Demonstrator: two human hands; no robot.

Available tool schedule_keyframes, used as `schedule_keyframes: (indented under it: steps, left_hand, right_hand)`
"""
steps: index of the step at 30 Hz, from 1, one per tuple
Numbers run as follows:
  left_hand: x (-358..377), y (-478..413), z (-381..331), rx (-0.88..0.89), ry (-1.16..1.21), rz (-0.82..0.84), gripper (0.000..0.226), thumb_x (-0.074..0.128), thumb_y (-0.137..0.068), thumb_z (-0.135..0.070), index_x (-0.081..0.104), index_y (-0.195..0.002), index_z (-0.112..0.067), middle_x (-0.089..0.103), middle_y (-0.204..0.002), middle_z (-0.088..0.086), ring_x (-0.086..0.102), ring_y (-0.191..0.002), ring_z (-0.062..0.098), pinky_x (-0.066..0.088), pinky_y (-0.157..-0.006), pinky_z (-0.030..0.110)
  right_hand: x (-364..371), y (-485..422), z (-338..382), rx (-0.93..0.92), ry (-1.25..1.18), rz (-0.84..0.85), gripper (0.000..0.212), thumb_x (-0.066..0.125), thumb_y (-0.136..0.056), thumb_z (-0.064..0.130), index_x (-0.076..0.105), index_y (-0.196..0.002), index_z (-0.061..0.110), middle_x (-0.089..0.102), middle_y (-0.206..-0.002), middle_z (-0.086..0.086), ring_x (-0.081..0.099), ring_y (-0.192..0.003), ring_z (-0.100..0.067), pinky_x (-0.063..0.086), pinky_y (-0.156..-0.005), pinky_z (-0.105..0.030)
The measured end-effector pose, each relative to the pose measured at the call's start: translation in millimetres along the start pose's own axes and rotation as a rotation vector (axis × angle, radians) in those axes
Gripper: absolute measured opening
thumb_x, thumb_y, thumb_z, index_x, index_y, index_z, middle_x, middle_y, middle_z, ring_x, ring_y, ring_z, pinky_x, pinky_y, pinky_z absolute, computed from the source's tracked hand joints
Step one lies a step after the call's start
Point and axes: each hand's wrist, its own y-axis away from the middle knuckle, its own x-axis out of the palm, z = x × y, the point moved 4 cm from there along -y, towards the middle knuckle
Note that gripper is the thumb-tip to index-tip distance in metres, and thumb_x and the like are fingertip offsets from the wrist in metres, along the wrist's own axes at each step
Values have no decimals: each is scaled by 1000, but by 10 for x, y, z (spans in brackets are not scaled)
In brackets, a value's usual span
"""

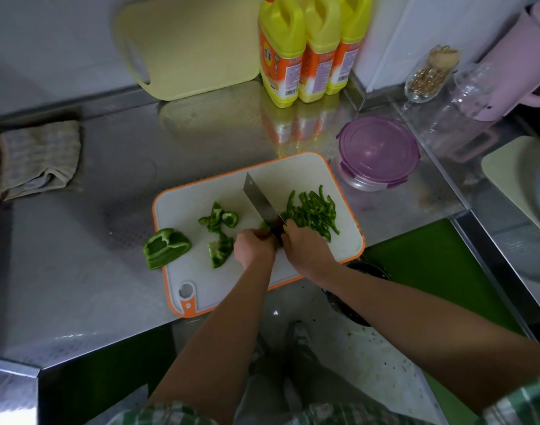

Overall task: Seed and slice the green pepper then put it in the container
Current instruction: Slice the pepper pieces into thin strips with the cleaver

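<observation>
1. Board (201, 194): white w/ orange rim, lies on steel surface (109, 179) near its front edge, handle hole twd the person.
2. R hand (308, 248): fingers wrapped tight round the handle of the knife (261, 200). Blade points away and to the left, edge down on the board, just left of the strips.
3. L hand (254, 245): knuckles up, fingers curled down on a pepper bit (264, 226) right against the blade. Most of the bit is hidden under the hand, only a green sliver shows.
4. Pepper strips (314, 213): loose pile of thin slices on the right part of the board, touching the R hand's far side.
5. Uncut pepper: two ragged pieces (219, 217) mid-board, left of the blade. One big chunk (166, 247) straddles the board's left rim, partly on the surface, hollow side up.
6. Container (377, 148): round, clear, purple clip lid on, sits on the surface just beyond the board's far-right corner. No pepper visible in it.
7. Rest: three yellow bottles (282, 53) at the back wall, pale yellow board (195, 47) leaning beside them, folded cloth (38, 157) far left, stemmed glass (428, 75) and pink jug (516, 62) far right.
</observation>
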Motion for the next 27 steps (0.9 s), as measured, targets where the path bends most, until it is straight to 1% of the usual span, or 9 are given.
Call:
schedule_keyframes:
  steps: [6,10,15,17,20,22,24,25,27]
  left_hand:
    - [11,5,2,7,-7,-25,15,73,-81,-17,74,-96,-13,73,-96,7,68,-93,25,56,-82,36]
    - [2,-15,9,22,-14,0,17,75,-80,-17,74,-97,-14,73,-97,6,66,-93,24,55,-81,32]
    - [-36,-21,9,53,-56,32,16,72,-82,-17,73,-98,-15,73,-96,5,67,-93,23,55,-80,32]
    - [-62,-33,19,67,-48,19,15,71,-83,-24,71,-96,-16,74,-92,5,67,-90,22,56,-78,32]
    - [-73,-40,21,72,-31,11,21,69,-85,-36,70,-92,-17,74,-81,4,69,-82,20,57,-76,34]
    - [-73,-46,10,69,-30,1,18,68,-86,-35,69,-89,-17,73,-79,4,70,-80,21,58,-76,36]
    - [-82,-54,-9,62,-38,-12,14,65,-89,-29,68,-89,-15,73,-80,4,70,-79,21,58,-76,35]
    - [-90,-59,-17,62,-46,-18,13,64,-91,-27,68,-90,-15,73,-81,5,70,-79,21,57,-74,33]
    - [-95,-69,-22,65,-48,-17,12,62,-92,-26,67,-92,-15,73,-80,6,71,-76,21,55,-68,29]
  right_hand:
    - [59,94,-47,46,-11,43,16,37,-102,17,47,-109,8,64,-91,-13,64,-83,-29,40,-62,-31]
    - [32,4,30,41,-34,43,16,37,-101,17,48,-106,6,63,-93,-15,62,-86,-32,40,-62,-32]
    - [-72,-97,20,83,-117,-39,22,37,-102,22,50,-103,4,58,-83,-10,58,-75,-27,34,-59,-31]
    - [-115,-68,-70,92,-159,-86,22,39,-101,21,50,-102,3,51,-75,-6,57,-69,-26,32,-56,-30]
    - [-156,-11,-125,35,-169,-87,20,41,-101,21,49,-100,3,46,-68,-2,51,-60,-24,31,-53,-31]
    - [-161,10,-89,11,-168,-89,19,42,-101,22,49,-98,4,45,-68,-2,47,-59,-20,32,-53,-32]
    - [-142,32,-26,7,-154,-76,19,41,-101,22,49,-98,5,47,-70,-4,46,-60,-19,31,-50,-29]
    - [-126,42,2,7,-146,-63,19,40,-101,22,49,-98,6,48,-71,-4,45,-60,-19,29,-48,-29]
    - [-94,55,30,16,-136,-41,18,39,-101,21,48,-98,6,47,-70,-3,46,-61,-20,31,-50,-30]
